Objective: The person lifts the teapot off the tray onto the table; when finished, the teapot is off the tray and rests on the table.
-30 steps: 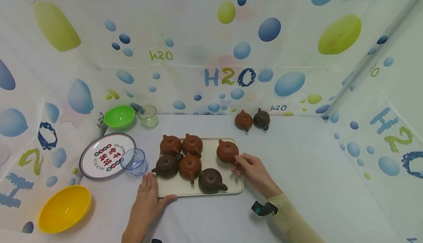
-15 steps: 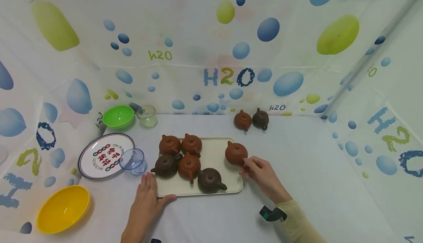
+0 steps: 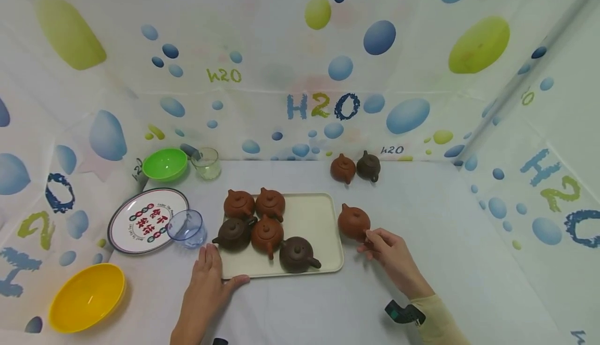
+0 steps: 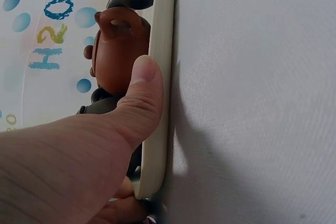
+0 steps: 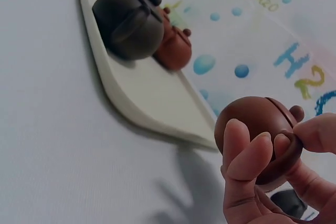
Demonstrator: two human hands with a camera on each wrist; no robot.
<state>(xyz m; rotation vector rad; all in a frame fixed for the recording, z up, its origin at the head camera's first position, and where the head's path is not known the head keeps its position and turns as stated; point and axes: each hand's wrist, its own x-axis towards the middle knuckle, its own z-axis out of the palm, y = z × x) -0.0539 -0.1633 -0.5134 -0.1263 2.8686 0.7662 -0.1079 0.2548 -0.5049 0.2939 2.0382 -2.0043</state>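
Note:
My right hand (image 3: 392,255) pinches a reddish-brown teapot (image 3: 353,222) by its handle, just right of the cream tray (image 3: 337,230). The right wrist view shows fingers and thumb around the handle of this teapot (image 5: 257,116). My left hand (image 3: 206,287) rests at the tray's front left corner, its fingers straight along the left side and its thumb (image 4: 144,90) against the front edge. On the tray sit three reddish-brown teapots, one of them (image 3: 267,230) in front, and two dark brown ones, with one (image 3: 297,254) near the front edge.
A reddish-brown teapot (image 3: 343,168) and a dark one (image 3: 369,165) stand at the back. To the left are a blue glass (image 3: 189,233), an oval plate (image 3: 122,230) with red characters, a green bowl (image 3: 165,165), a clear glass (image 3: 207,168) and a yellow bowl (image 3: 87,303).
My right hand has carried the reddish-brown teapot rightward from over the tray to beyond its right edge. The left hand has stayed at the tray's corner.

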